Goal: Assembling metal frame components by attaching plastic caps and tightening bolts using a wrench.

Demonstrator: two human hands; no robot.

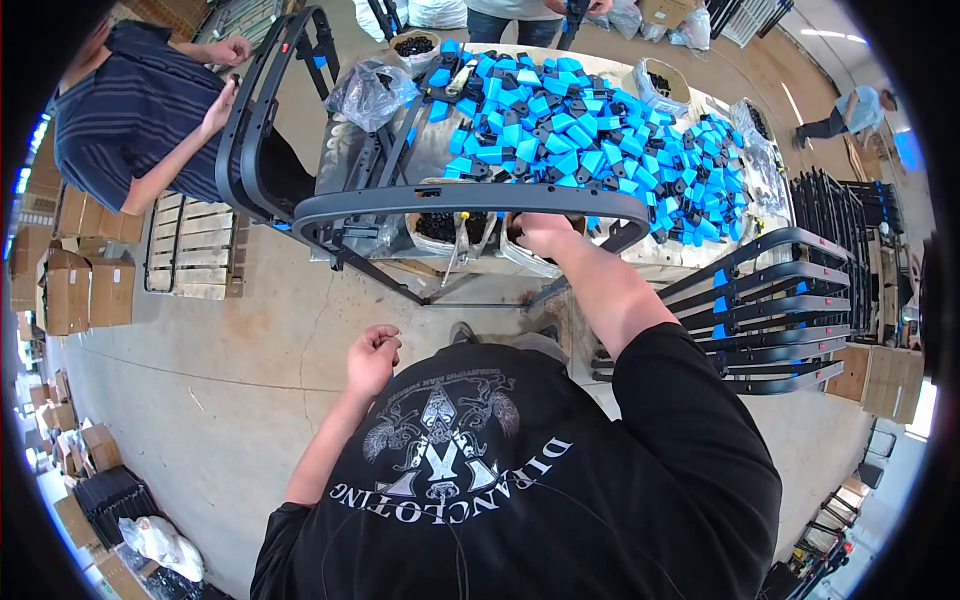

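Note:
My right hand (543, 235) reaches over a black metal frame (420, 201) into a white open container (532, 264) at the table's near edge. Its fingers are hidden inside. My left hand (372, 362) hangs in front of my body with its fingers curled closed; whatever it may hold cannot be seen. A second container (428, 243) of small black parts sits left of my right hand, with a tool that has a yellow end (463, 217) standing by it. Behind the frame, a big heap of blue and black plastic pieces (570, 125) covers the table (770, 190).
A co-worker (140, 115) at the left stands by another black frame (262, 110). Several black frames (780, 310) lean in a row at the right. Another person stands across the table, and one walks (858, 110) at the far right. Cardboard boxes (85, 290) and a pallet (192, 245) lie left.

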